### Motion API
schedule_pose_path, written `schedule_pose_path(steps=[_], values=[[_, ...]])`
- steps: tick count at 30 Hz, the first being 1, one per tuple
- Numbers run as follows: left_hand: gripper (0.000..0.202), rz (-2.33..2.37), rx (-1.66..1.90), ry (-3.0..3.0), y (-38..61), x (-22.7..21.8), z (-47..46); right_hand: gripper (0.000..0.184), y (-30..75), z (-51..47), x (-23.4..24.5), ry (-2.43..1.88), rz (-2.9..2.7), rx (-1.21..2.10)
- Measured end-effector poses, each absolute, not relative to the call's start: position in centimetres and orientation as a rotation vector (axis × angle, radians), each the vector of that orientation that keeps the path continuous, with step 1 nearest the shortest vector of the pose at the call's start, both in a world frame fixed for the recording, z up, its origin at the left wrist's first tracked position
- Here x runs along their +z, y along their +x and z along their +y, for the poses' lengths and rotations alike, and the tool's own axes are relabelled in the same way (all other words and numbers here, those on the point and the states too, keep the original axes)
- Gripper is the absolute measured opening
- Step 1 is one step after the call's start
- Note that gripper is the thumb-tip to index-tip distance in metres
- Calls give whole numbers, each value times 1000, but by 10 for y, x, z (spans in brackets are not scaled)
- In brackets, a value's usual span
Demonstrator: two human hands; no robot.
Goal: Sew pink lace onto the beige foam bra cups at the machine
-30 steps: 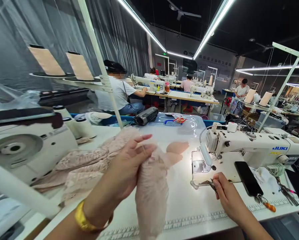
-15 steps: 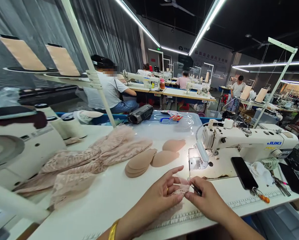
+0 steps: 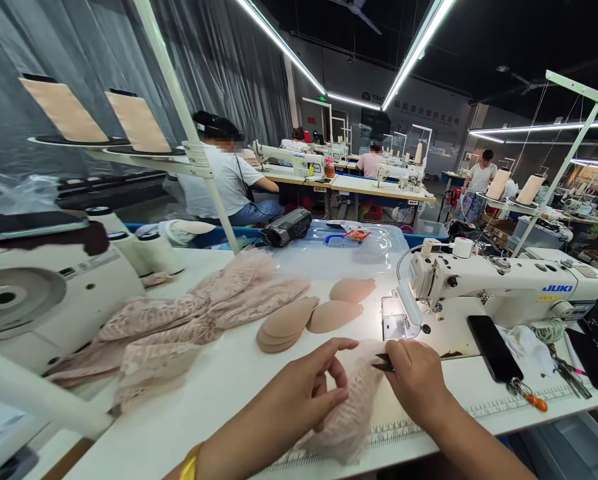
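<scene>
My left hand (image 3: 301, 393) pinches a pink lace piece (image 3: 349, 413) that lies on the white table (image 3: 219, 393) near its front edge. My right hand (image 3: 416, 380) is closed round small dark thread snips (image 3: 383, 363), whose tips point at the lace's upper edge. Just behind the hands lie several beige bra cups (image 3: 309, 313). A white JUKI sewing machine (image 3: 503, 290) stands to the right, its lit needle area (image 3: 396, 320) close to my right hand.
A heap of pink lace (image 3: 179, 320) covers the table's left part, beside another white machine (image 3: 39, 293). A black phone (image 3: 493, 347) and keys (image 3: 526, 397) lie at the right. A clear plastic bin lid (image 3: 363, 243) sits behind. Other people sew at tables farther back.
A second ago my left hand held the lace up while my right reached near the machine. The lace now lies on the table, both hands together on it, with the snips at its edge.
</scene>
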State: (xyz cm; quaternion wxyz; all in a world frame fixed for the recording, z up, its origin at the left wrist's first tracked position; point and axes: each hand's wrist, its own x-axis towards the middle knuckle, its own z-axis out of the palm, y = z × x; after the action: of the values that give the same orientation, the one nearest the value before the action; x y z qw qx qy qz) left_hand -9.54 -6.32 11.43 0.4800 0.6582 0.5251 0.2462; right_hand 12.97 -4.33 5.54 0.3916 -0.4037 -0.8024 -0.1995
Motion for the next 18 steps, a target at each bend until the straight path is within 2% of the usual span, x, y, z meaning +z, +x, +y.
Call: schedule_pose_path(steps=[4, 8, 12, 18], values=[[41, 1521, 984, 1844, -93, 118, -69, 10, 129, -52, 64, -1063, -2028, -236], [24, 1383, 802, 1951, -76, 107, -78, 18, 122, -59, 72, -1057, -2002, -45], [28, 1260, 679, 1838, -70, 97, -76, 21, 121, -55, 74, -1049, -1998, -120], [30, 1336, 813, 1699, -96, 107, -74, 20, 123, -42, 72, -1038, -1990, -443]])
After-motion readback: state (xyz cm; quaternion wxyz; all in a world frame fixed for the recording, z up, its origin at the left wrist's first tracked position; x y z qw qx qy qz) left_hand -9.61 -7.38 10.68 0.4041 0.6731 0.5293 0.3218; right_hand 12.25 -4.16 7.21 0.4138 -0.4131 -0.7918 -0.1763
